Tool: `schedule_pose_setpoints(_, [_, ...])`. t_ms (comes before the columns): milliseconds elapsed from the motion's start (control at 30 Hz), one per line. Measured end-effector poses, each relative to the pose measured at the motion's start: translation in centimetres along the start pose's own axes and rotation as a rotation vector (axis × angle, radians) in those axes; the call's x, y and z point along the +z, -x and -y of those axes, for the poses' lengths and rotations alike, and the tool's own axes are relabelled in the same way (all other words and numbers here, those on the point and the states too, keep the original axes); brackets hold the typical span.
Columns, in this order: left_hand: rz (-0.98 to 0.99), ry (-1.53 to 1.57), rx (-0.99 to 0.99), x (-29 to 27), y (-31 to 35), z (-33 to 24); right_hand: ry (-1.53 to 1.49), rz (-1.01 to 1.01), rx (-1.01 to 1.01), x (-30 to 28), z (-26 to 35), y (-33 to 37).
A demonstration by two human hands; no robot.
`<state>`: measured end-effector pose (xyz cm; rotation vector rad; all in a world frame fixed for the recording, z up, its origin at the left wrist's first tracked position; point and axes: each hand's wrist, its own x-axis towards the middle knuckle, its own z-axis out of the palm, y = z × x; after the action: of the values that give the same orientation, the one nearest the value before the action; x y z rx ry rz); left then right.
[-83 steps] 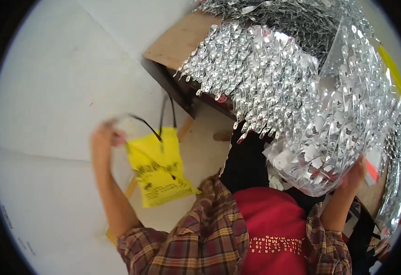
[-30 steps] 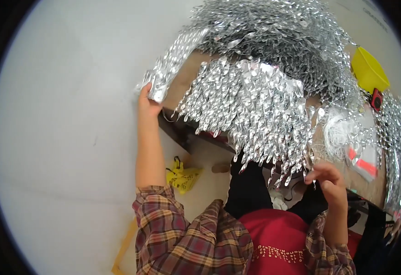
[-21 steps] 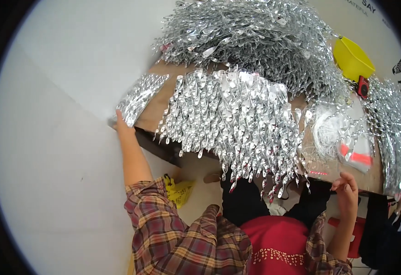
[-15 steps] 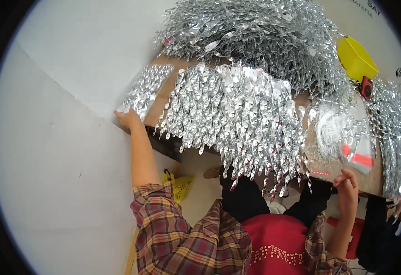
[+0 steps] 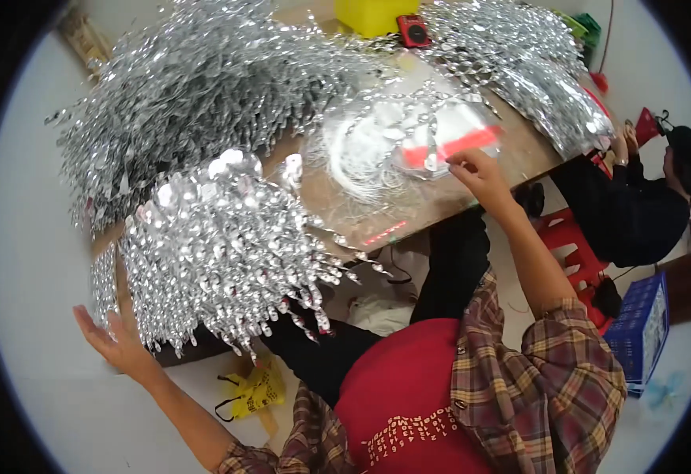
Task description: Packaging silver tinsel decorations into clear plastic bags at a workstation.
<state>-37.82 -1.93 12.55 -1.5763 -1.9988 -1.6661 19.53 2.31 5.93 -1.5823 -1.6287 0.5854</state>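
Note:
My right hand [image 5: 480, 175] reaches over the table, its thumb and fingers drawn together at the lower end of a silver twisted foil strip [image 5: 431, 134]. Beneath that strip lies a clear plastic bag [image 5: 472, 141] with a red band. My left hand [image 5: 116, 347] is open and empty, fingers spread, beside the table's left end. Close to it, rows of silver twisted strips [image 5: 211, 245] cover the table and hang over the front edge. A coil of thin white strands [image 5: 357, 150] lies left of the bag.
A large heap of silver strips [image 5: 195, 95] fills the back left; another bundle [image 5: 519, 71] lies at the right. A yellow container [image 5: 373, 16] and a small red device [image 5: 414, 31] stand at the back. Another person [image 5: 645, 205] sits at right near a blue crate [image 5: 638, 336].
The view has swung to the right. My right hand has moved from the table's front edge to the strip on the bag. My left hand has come off the strips at the left end.

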Motion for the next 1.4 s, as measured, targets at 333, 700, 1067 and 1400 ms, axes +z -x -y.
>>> schedule_pose_setpoints(333, [0.664, 0.207, 0.387, 12.1, 11.1, -16.0, 0.416, -0.075, 0.043, -6.0, -11.3, -8.1])
schedule_pose_setpoints(700, [0.979, -0.269, 0.709, 16.8, 14.7, -11.3, 0.473, 0.027, -0.019, -4.5, -13.7, -9.2])
schedule_pose_setpoints(1067, [0.801, -0.182, 0.578, 20.1, 13.7, -9.8, -0.361, 0.529, -0.242, 13.8, 6.1, 3.7])
schedule_pose_setpoints(1400, [0.302, -0.428, 0.268, 6.2, 16.2, -4.1, -0.041, 0.334, -0.446, 22.9, 8.9, 4.7])
